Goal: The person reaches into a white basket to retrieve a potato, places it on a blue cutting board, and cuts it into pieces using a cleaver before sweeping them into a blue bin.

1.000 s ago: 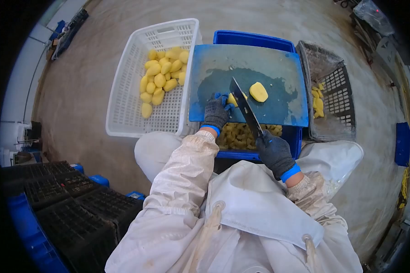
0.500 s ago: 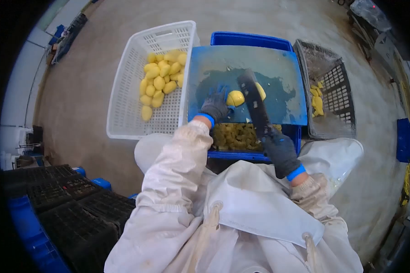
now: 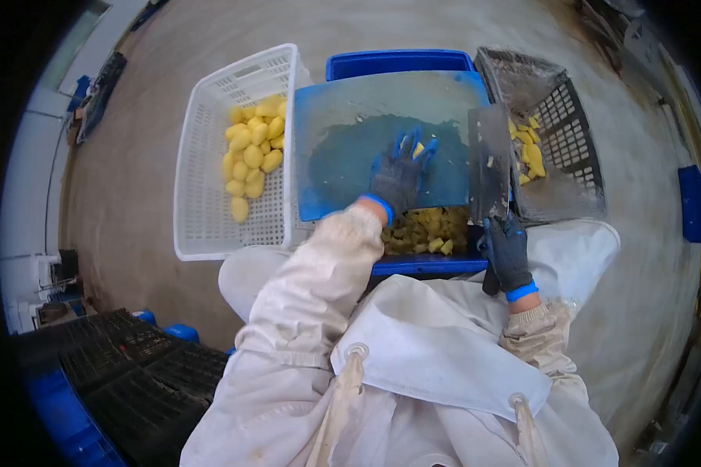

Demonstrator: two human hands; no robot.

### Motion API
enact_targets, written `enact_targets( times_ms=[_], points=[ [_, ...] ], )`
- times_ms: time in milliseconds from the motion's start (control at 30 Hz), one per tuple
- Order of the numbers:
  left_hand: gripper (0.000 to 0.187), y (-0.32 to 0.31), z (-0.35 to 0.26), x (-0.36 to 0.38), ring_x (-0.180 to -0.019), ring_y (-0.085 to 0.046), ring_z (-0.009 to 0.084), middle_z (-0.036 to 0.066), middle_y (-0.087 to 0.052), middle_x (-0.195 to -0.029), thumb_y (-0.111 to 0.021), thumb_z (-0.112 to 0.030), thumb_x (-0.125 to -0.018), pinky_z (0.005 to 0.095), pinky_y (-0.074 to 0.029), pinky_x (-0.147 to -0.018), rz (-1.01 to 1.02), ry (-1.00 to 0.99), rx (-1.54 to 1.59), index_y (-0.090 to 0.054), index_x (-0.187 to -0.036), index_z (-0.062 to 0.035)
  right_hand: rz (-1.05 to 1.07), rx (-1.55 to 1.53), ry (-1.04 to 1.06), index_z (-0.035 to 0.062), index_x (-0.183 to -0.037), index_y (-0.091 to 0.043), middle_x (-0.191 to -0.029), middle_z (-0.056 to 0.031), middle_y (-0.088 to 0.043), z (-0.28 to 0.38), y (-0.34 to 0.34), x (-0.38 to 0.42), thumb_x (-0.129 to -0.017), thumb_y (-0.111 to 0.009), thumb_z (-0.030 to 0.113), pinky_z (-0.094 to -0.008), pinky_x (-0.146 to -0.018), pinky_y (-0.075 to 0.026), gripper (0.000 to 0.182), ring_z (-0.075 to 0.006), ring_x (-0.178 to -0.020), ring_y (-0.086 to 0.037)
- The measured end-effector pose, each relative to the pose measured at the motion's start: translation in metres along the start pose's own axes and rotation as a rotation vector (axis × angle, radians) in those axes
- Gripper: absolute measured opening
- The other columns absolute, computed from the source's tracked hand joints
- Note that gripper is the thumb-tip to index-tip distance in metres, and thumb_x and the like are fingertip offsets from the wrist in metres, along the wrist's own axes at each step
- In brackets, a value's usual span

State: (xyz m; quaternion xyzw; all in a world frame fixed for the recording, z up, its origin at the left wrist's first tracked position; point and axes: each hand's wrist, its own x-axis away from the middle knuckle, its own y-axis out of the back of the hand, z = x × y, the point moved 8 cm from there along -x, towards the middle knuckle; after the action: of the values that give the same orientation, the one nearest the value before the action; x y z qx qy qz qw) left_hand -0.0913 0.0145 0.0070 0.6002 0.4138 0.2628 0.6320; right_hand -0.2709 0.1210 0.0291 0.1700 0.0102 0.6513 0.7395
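Note:
My left hand [image 3: 397,177], in a dark glove with blue fingertips, reaches over the wet blue cutting board [image 3: 327,109]. Its fingers are around a yellow potato piece [image 3: 418,149], which shows between them and is partly hidden. My right hand [image 3: 507,251], also gloved, is closed round the handle of a wide, dark-bladed cleaver [image 3: 488,167]. The blade points away from me along the board's right edge, with small bits stuck to it. Cut potato chunks [image 3: 428,233] fill the part of the blue bin [image 3: 428,267] that shows below the board.
On the left stands a white crate [image 3: 191,163] with whole peeled potatoes [image 3: 253,152]. A dark crate [image 3: 572,148] on the right holds yellow pieces [image 3: 533,156]. Behind the board a blue rim [image 3: 401,59] shows. Black crates [image 3: 132,366] are stacked at the lower left.
My left hand has moved right across the board to a potato piece. My right hand has carried the cleaver right, from mid-board to its right edge. The potato parts beside the blade are gone from there.

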Motion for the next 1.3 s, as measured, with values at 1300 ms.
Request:
enact_targets(
  times_ms=[1300],
  points=[
    [0.05, -0.03, 0.099, 0.061, -0.102, -0.053, 0.0356, 0.018, -0.054, -0.109, -0.058, -0.036, -0.081, 0.0422, -0.042, -0.089, 0.059, 0.541, 0.458, -0.048, -0.124, -0.012, 0.334, 0.763, 0.132, 0.0027, -0.094, -0.054, -0.076, -0.0219, -0.061, 0.013, -0.113, 0.009, -0.085, -0.048, 0.026, -0.0483, -0.067, -0.047, 0.026, -0.0389, -0.074, -0.059]
  ],
)
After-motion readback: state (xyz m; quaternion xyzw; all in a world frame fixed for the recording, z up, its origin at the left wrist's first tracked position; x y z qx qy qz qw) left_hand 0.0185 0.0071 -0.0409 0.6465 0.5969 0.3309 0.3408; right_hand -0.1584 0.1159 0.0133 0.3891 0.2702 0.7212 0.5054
